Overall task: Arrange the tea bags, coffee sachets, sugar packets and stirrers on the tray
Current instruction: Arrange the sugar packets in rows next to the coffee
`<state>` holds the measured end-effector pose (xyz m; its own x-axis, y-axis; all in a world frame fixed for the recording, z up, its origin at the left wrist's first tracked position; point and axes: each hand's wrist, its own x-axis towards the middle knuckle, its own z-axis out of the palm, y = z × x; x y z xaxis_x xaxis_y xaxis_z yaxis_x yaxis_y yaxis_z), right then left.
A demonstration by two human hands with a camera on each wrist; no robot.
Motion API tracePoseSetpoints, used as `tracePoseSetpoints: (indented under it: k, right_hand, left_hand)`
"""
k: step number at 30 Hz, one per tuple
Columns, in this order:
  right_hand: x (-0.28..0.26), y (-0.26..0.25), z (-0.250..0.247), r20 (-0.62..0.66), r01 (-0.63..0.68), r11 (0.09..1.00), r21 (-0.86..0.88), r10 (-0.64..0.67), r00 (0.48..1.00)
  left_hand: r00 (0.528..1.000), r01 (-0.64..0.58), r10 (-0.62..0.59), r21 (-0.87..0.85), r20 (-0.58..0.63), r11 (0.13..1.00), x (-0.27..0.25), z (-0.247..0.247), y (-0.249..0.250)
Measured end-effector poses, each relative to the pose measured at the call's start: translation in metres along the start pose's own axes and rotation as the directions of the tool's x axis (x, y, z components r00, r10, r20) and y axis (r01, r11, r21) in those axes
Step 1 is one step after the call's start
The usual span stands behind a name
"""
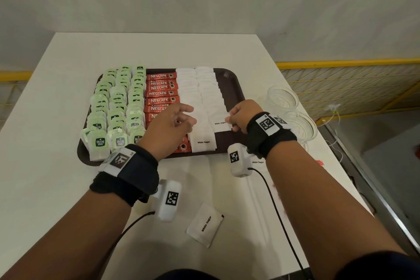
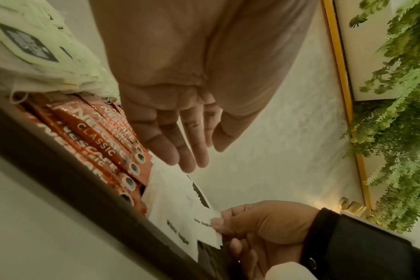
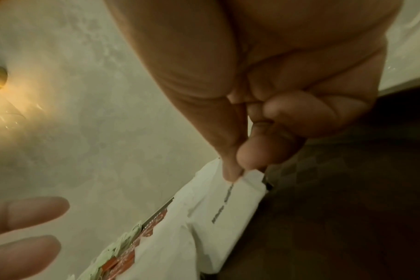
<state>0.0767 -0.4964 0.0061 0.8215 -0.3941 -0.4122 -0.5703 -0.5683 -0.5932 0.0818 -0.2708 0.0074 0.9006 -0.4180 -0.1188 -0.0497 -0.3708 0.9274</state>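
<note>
A dark brown tray (image 1: 230,84) holds rows of green tea bags (image 1: 117,107), red coffee sachets (image 1: 162,93) and two columns of white sugar packets (image 1: 205,88). My right hand (image 1: 238,118) pinches the nearest sugar packet (image 1: 221,124) of the right column by its corner, thumb and forefinger closed on it (image 3: 249,176). My left hand (image 1: 172,123) hovers over the coffee sachets and the left sugar column with straight, relaxed fingers (image 2: 180,151) and holds nothing. One more sugar packet (image 1: 204,224) lies on the table near me, and another (image 1: 258,162) shows under my right wrist.
The tray sits on a white table (image 1: 56,188). Two empty glass bowls (image 1: 293,109) stand stacked at the table's right edge, close to my right wrist. Camera cables trail over the table from both wrists. A yellow railing (image 1: 347,63) runs behind.
</note>
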Motion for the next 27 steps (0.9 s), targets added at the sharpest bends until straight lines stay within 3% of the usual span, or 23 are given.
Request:
tracePoseSetpoints:
  k: [9, 15, 18, 22, 27]
  right_hand:
    - [-0.015, -0.003, -0.004, -0.006, 0.030, 0.995, -0.099, -0.030, 1.000]
    - [-0.077, 0.015, -0.019, -0.057, 0.149, 0.953, -0.263, -0.170, 0.984]
    - [-0.104, 0.033, -0.016, 0.010, 0.136, 0.919, -0.369, -0.142, 0.990]
    - [-0.113, 0.050, 0.002, 0.064, 0.118, 0.794, -0.596, -0.099, 0.993]
    - [-0.118, 0.055, 0.022, 0.060, 0.163, 0.770, -0.616, -0.160, 0.985]
  left_hand:
    - [1.000, -0.004, 0.004, 0.017, 0.007, 1.000, -0.018, 0.001, 0.010]
    - [0.986, -0.098, 0.070, 0.188, 0.153, 0.977, -0.037, 0.008, 0.016]
    - [0.953, -0.155, 0.053, 0.331, 0.298, 0.931, -0.046, 0.013, 0.016]
    - [0.891, -0.200, -0.074, 0.534, 0.449, 0.821, -0.055, 0.023, 0.020]
    - [0.820, -0.273, -0.196, 0.668, 0.538, 0.693, -0.075, 0.037, 0.017]
